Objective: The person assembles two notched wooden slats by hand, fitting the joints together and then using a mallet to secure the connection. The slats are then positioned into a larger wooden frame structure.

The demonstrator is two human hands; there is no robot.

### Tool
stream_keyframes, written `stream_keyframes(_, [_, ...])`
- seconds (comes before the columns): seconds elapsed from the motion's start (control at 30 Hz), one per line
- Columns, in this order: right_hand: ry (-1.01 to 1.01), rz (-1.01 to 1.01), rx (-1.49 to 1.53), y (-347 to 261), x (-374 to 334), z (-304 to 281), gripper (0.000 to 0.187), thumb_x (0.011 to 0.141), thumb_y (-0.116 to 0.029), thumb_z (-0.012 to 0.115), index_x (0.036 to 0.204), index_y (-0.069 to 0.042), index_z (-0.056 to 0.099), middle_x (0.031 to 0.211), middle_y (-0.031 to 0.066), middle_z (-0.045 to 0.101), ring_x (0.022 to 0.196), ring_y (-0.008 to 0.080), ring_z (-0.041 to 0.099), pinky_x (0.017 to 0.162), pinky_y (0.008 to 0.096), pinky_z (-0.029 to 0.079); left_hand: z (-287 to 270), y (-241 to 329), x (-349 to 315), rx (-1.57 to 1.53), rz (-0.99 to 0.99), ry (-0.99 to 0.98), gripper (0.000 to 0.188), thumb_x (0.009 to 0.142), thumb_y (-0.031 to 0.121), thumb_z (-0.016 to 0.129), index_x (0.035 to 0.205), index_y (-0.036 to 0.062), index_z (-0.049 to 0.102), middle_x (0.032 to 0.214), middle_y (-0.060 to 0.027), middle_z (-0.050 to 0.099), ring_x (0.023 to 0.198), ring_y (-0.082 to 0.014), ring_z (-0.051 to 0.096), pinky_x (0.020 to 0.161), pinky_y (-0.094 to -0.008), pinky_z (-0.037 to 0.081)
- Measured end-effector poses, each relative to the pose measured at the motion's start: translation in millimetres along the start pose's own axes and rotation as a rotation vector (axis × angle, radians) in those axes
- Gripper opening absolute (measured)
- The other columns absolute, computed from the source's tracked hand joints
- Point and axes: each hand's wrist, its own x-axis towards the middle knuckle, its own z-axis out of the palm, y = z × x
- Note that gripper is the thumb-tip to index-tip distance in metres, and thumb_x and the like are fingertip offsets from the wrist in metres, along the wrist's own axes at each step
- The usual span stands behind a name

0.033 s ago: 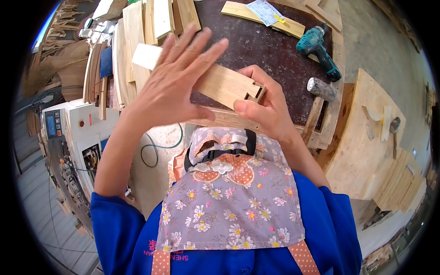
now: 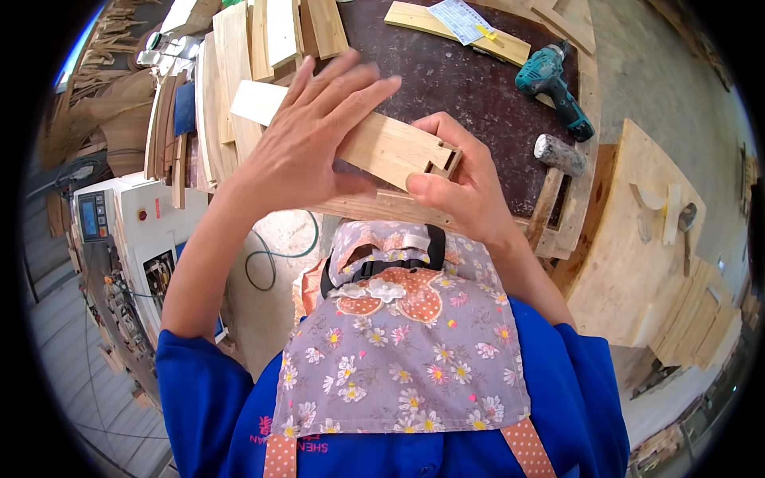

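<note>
Right fingers (image 2: pixel 453 131) pinch the notched end of the smooth, pale wooden piece (image 2: pixel 386 150), upper centre of frame; its long axis slants toward upper left. Left fingers (image 2: pixel 362 101) spread, blurred, across its middle; contact hard to tell. Beyond: dark scuffed desk (image 2: pixel 454 92), mallet (image 2: pixel 559 155) at right, teal drill (image 2: pixel 550 78) upper right.

Teal-and-black cordless drill (image 2: pixel 551 82) lying near the right edge of a dark, scuffed tabletop (image 2: pixel 470 95), and just below it a beat-up hammer with a pale cylindrical head and wooden handle (image 2: pixel 559 154). Up top, a blue-and-white paper sheet (image 2: pixel 459 21) sits on a long pale-yellow wooden board (image 2: pixel 410 17). Left side's got a white machine cabinet with a small control screen (image 2: pixel 131 203), plus a thin green hose (image 2: pixel 287 256) looped on the floor. Big pale plywood panel (image 2: pixel 625 239) off to the right.
</note>
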Motion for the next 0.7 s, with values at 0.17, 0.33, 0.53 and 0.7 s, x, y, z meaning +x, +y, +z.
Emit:
stream_keyframes(0.17, [-0.1, -0.068, 0.029, 10.5, 4.4, -4.6, 0.067, 0.069, -0.033, 0.079, 0.118, -0.003, 0.046, 0.111, 0.0051, 0.05, 0.1, 0.0106, 0.049, 0.083, 0.0262, 0.042, 4.0, -16.3, 0.8, -0.128, 0.008, -0.191, 0.059, 0.052, 0.02, 0.084, 0.103, 0.0096, 0.057, 0.09, -0.0085, 0.062, 0.084, -0.0307, 0.062, 0.072, -0.0396, 0.048])
stream_keyframes(0.33, [-0.042, -0.257, -0.328, 27.1, 14.2, -1.7, 0.063, 0.062, -0.021, 0.084, 0.109, -0.005, 0.045, 0.096, 0.0095, 0.058, 0.087, 0.023, 0.061, 0.074, 0.0328, 0.048, -0.9, -16.8, -8.2, -0.108, 0.045, -0.116, 0.047, 0.056, 0.019, 0.081, 0.091, 0.008, 0.053, 0.077, -0.0077, 0.058, 0.069, -0.0298, 0.061, 0.058, -0.0385, 0.047])
stream_keyframes(0.53, [-0.044, -0.26, -0.535, 22.4, 21.2, 0.4, 0.039, 0.067, -0.013, 0.074, 0.093, -0.007, 0.046, 0.073, 0.0118, 0.058, 0.066, 0.0342, 0.062, 0.058, 0.036, 0.049, -12.4, -9.9, -17.3, -0.071, -0.096, -0.275, 0.04, 0.058, 0.015, 0.077, 0.087, 0.0063, 0.051, 0.075, -0.0103, 0.057, 0.069, -0.0324, 0.06, 0.059, -0.0395, 0.046])
stream_keyframes(0.7, [-0.096, -0.153, -0.389, 1.7, 12.4, 3.4, 0.031, 0.067, -0.011, 0.069, 0.088, -0.005, 0.047, 0.063, 0.0135, 0.054, 0.06, 0.035, 0.06, 0.053, 0.0376, 0.046, -9.5, 2.5, -21.8, -0.25, -0.204, -0.378, 0.04, 0.061, 0.015, 0.075, 0.089, 0.0057, 0.049, 0.075, -0.0121, 0.057, 0.071, -0.0354, 0.06, 0.061, -0.0409, 0.047])
